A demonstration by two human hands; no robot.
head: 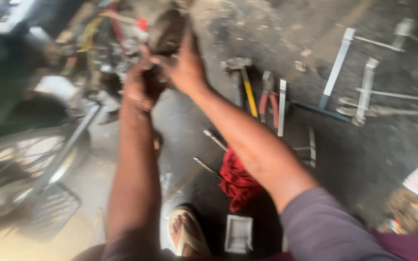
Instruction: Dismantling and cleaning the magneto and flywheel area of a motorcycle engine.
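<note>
Head view: left hand (141,84) and right hand (186,67) clamped round greasy metal part (166,31), left of hammer (242,77); likely heavy, slippery, best gripped by body

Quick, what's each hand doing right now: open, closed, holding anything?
Left hand: closed around a blurred metal part on the bicycle.
Right hand: closed on a dark rounded metal piece.

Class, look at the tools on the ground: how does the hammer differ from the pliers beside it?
The hammer has one yellow handle and a blocky grey head; the pliers have two red handles and slim jaws. The hammer looks longer than the pliers. Both lie flat on the dark floor, handles pointing toward the person.
</note>
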